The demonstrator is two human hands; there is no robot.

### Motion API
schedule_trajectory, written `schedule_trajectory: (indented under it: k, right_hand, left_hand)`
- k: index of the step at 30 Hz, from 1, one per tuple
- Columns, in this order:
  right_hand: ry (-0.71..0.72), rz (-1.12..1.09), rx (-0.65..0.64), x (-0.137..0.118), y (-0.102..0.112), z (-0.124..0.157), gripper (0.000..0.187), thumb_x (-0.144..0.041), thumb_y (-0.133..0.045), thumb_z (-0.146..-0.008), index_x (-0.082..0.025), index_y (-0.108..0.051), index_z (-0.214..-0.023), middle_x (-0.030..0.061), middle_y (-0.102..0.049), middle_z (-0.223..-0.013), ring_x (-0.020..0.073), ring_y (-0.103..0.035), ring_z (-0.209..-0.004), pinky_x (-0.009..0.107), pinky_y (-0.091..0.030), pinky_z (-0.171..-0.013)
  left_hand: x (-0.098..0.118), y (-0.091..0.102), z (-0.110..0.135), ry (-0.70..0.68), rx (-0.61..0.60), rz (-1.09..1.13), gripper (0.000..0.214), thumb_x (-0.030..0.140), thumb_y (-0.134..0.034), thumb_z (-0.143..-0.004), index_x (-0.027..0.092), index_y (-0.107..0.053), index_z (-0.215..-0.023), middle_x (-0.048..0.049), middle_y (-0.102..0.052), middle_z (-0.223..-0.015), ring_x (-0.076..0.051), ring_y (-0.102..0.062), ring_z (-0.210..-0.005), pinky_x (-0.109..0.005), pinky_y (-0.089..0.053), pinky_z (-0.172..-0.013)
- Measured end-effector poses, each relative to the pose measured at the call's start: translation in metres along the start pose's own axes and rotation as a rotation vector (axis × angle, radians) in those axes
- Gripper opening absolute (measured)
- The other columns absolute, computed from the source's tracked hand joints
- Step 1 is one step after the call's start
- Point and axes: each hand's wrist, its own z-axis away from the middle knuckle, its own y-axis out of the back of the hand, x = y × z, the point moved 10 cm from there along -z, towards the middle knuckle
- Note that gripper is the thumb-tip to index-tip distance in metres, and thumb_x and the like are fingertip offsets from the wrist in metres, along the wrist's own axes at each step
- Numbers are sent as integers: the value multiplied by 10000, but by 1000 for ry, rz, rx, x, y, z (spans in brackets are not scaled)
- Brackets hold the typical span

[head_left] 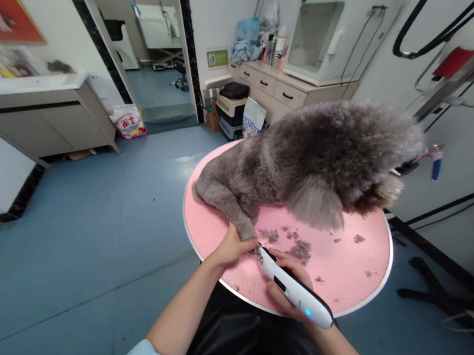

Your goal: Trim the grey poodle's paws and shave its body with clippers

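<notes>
A grey, curly-coated dog (280, 164) lies on a round pink grooming table (367, 277), its head toward the right. Its body toward the rear is trimmed short, while the coat farther forward is fluffy. My left hand (234, 246) is closed around the lower part of the dog's hind leg, near the paw. In my right hand (289, 284) is a white and black hair clipper (297, 291) with a lit blue light. The clipper's blade end is at the paw, right by my left fingers. Clumps of cut fur (300, 250) lie on the pink surface beside the clipper.
Behind the table stand a drawer cabinet (264, 83) with a white glass-fronted box (322, 36) on top, and a pet carrier (231, 109). Black straps (422, 7) hang from a metal arm at right. A vanity cabinet (41, 122) stands at far left, beside a doorway.
</notes>
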Motion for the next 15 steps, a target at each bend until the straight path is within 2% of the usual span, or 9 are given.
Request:
schedule_trajectory:
  k: [2,4,6,9,15]
  right_hand:
    - [-128,-94,-47,13,-1,-2,315,-225,-775,-699,-266,-665,-992,98,-681,-1255,307,-634,-1195,506,-481,-1032]
    - [-241,-231,-105,27,-3,0,316,-305,-790,-701,-258,-660,-985,103,-697,-1216,311,-655,-1152,510,-508,-995]
    - [-280,-323,-89,36,1,3,342,-368,-798,-695,-260,-639,-977,94,-723,-1132,303,-689,-1067,504,-542,-933]
    - [-204,-243,42,34,14,5,332,-331,-804,-695,-263,-623,-965,86,-720,-1127,296,-676,-1096,509,-521,-968]
    - [-76,-61,21,9,-4,6,314,-232,-783,-702,-259,-654,-987,106,-697,-1222,304,-663,-1147,506,-509,-1001]
  left_hand:
    - [2,2,0,-39,-14,-18,716,309,-872,-634,171,-430,-1180,5,-551,-864,-130,-543,-742,-236,-456,-625]
    - [4,4,0,-73,-14,-41,738,335,-877,-634,163,-444,-1207,-31,-574,-936,-165,-562,-844,-264,-477,-699]
    - [5,8,-1,-101,9,-63,772,347,-887,-621,158,-452,-1230,-62,-585,-1006,-196,-562,-936,-294,-485,-771]
    - [3,9,-1,-117,36,-70,797,352,-893,-610,160,-444,-1240,-69,-579,-1033,-205,-556,-970,-312,-476,-814]
    - [-6,4,-1,-69,21,-33,703,349,-884,-628,167,-435,-1136,-7,-547,-908,-133,-532,-784,-256,-449,-690]
